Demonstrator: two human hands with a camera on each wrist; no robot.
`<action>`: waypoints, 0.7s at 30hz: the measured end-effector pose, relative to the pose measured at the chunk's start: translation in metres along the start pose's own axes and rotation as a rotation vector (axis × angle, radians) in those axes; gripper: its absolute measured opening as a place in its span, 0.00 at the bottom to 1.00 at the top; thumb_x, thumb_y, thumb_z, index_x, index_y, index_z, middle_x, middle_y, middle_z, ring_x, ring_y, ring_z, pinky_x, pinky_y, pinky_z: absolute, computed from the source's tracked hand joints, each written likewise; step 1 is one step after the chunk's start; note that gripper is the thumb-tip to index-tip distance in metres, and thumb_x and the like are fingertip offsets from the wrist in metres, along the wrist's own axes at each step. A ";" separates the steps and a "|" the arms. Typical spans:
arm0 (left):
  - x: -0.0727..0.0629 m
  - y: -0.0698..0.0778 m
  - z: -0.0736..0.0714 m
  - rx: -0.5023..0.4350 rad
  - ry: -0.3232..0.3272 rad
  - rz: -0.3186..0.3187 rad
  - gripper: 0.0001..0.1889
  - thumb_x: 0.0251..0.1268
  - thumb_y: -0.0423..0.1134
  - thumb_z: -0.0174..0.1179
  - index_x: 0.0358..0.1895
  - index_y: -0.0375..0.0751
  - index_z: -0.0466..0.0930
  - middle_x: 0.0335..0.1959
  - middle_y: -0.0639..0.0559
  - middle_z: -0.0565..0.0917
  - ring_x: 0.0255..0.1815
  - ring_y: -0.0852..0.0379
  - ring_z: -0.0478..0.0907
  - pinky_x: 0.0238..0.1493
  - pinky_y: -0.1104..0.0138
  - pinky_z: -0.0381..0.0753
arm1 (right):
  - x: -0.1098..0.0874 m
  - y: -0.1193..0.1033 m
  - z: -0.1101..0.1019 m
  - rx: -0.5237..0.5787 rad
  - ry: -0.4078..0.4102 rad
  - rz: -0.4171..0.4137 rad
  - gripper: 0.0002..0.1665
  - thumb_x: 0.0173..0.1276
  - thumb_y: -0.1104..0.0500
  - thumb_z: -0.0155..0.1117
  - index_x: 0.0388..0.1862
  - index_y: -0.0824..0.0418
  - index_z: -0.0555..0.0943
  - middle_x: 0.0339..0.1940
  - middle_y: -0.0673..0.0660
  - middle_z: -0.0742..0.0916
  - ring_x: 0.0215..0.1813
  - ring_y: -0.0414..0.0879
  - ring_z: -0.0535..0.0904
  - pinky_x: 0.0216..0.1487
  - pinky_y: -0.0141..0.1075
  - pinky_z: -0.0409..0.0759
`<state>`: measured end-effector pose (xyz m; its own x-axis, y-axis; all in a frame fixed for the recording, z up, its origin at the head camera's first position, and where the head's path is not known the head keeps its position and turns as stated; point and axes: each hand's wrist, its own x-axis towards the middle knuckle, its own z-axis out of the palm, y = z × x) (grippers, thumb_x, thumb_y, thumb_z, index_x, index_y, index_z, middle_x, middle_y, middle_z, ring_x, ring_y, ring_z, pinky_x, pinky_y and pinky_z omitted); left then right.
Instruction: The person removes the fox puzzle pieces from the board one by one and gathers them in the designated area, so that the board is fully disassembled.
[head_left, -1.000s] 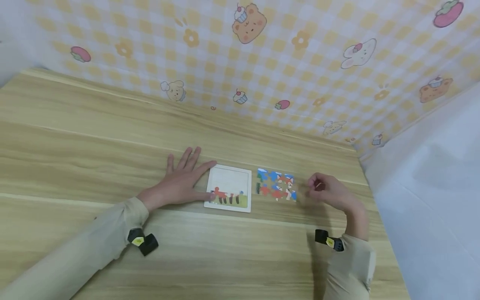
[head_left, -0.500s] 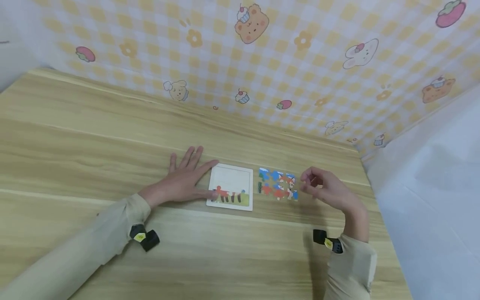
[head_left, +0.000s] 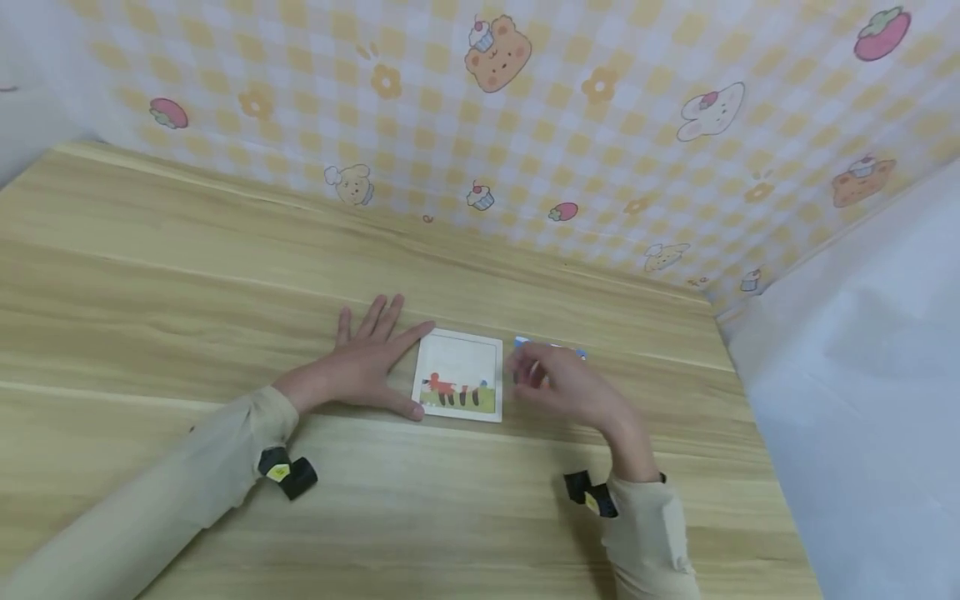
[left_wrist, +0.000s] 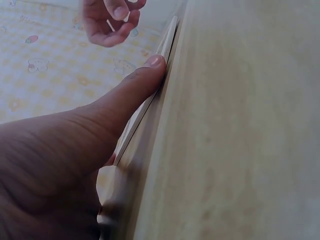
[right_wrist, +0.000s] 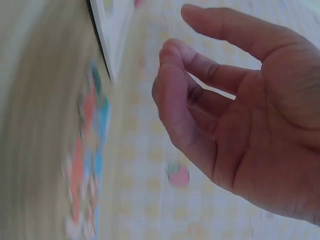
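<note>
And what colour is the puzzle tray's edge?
The tray edge is white, clearest in the head view.

No lettering can be read

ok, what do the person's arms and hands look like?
The left sleeve and right sleeve are plain beige, long, wrinkled near the wrist. The left wrist camera and right wrist camera are blocky black units, each with a yellow label. Left hand and right hand are ungloved; no cables visible.

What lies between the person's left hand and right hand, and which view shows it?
In the head view, the puzzle board lies between the left hand and the right hand, with a narrow strip of bare table showing before the right hand.
</note>
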<state>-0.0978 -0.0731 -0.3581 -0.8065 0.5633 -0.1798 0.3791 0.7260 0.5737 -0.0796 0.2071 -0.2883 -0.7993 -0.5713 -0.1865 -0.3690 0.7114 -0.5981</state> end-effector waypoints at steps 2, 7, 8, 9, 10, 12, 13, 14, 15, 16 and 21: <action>-0.001 -0.001 0.000 -0.005 0.000 -0.001 0.62 0.35 0.70 0.66 0.74 0.50 0.45 0.72 0.35 0.28 0.70 0.38 0.20 0.57 0.37 0.15 | 0.009 -0.008 0.010 -0.012 -0.006 -0.026 0.09 0.62 0.63 0.62 0.41 0.63 0.78 0.31 0.49 0.81 0.33 0.41 0.76 0.34 0.34 0.76; 0.001 -0.001 0.000 -0.003 0.003 0.000 0.61 0.35 0.70 0.66 0.74 0.50 0.46 0.72 0.35 0.29 0.70 0.38 0.20 0.57 0.37 0.16 | 0.028 -0.025 0.030 -0.109 -0.012 -0.061 0.10 0.60 0.64 0.63 0.42 0.63 0.79 0.31 0.50 0.80 0.26 0.39 0.73 0.31 0.31 0.75; 0.001 -0.001 0.000 -0.002 0.005 -0.001 0.61 0.35 0.70 0.66 0.74 0.50 0.46 0.72 0.35 0.29 0.70 0.38 0.20 0.57 0.37 0.16 | 0.031 -0.028 0.034 -0.143 -0.013 -0.056 0.11 0.59 0.64 0.63 0.42 0.62 0.79 0.32 0.50 0.80 0.27 0.39 0.73 0.31 0.30 0.74; 0.001 -0.002 0.000 -0.001 0.006 -0.003 0.61 0.35 0.71 0.66 0.74 0.50 0.46 0.72 0.35 0.29 0.70 0.38 0.20 0.57 0.37 0.16 | 0.033 -0.030 0.037 -0.177 -0.017 -0.054 0.11 0.59 0.64 0.63 0.42 0.62 0.79 0.32 0.50 0.80 0.28 0.39 0.74 0.32 0.30 0.74; 0.001 -0.002 0.000 -0.002 0.008 -0.004 0.61 0.35 0.70 0.66 0.74 0.50 0.46 0.72 0.35 0.28 0.70 0.38 0.20 0.57 0.37 0.16 | 0.036 -0.032 0.039 -0.199 -0.023 -0.046 0.11 0.59 0.64 0.63 0.43 0.62 0.79 0.33 0.50 0.80 0.29 0.39 0.74 0.32 0.30 0.74; 0.000 -0.002 0.000 0.001 0.013 -0.008 0.61 0.35 0.71 0.66 0.74 0.50 0.46 0.72 0.35 0.28 0.70 0.38 0.20 0.56 0.37 0.16 | 0.039 -0.034 0.043 -0.243 -0.034 -0.027 0.13 0.59 0.64 0.63 0.44 0.61 0.79 0.34 0.50 0.80 0.31 0.40 0.75 0.33 0.30 0.74; 0.000 -0.003 0.000 0.000 0.017 -0.008 0.61 0.34 0.71 0.66 0.74 0.50 0.46 0.72 0.35 0.29 0.70 0.38 0.20 0.56 0.37 0.16 | 0.040 -0.035 0.045 -0.256 -0.042 -0.008 0.13 0.59 0.63 0.62 0.45 0.60 0.79 0.34 0.49 0.80 0.32 0.39 0.76 0.34 0.29 0.74; 0.001 -0.003 0.000 -0.001 0.021 -0.008 0.61 0.34 0.71 0.66 0.74 0.50 0.46 0.72 0.35 0.29 0.70 0.38 0.20 0.56 0.37 0.16 | 0.041 -0.036 0.046 -0.264 -0.048 0.006 0.14 0.59 0.63 0.62 0.45 0.59 0.79 0.34 0.49 0.80 0.32 0.39 0.76 0.34 0.29 0.74; 0.001 -0.003 0.000 0.000 0.023 -0.005 0.61 0.34 0.71 0.66 0.74 0.50 0.46 0.72 0.35 0.29 0.70 0.38 0.20 0.56 0.37 0.16 | 0.042 -0.036 0.047 -0.265 -0.053 0.015 0.14 0.59 0.63 0.62 0.46 0.59 0.78 0.34 0.48 0.80 0.32 0.39 0.75 0.33 0.29 0.74; 0.001 -0.003 0.000 0.002 0.024 -0.003 0.61 0.34 0.71 0.66 0.74 0.50 0.47 0.72 0.35 0.29 0.70 0.38 0.20 0.56 0.37 0.16 | 0.042 -0.036 0.048 -0.258 -0.057 0.026 0.14 0.59 0.63 0.62 0.46 0.59 0.78 0.34 0.48 0.80 0.31 0.39 0.75 0.33 0.30 0.74; 0.004 -0.004 0.001 0.002 0.016 0.006 0.61 0.34 0.71 0.66 0.74 0.50 0.47 0.72 0.35 0.29 0.70 0.38 0.20 0.56 0.36 0.16 | 0.045 -0.034 0.051 -0.225 -0.069 0.022 0.13 0.60 0.62 0.64 0.45 0.59 0.78 0.34 0.49 0.80 0.32 0.39 0.75 0.35 0.31 0.74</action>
<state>-0.1015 -0.0730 -0.3620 -0.8112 0.5613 -0.1638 0.3850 0.7236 0.5729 -0.0784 0.1364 -0.3161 -0.7767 -0.5760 -0.2547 -0.4549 0.7928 -0.4057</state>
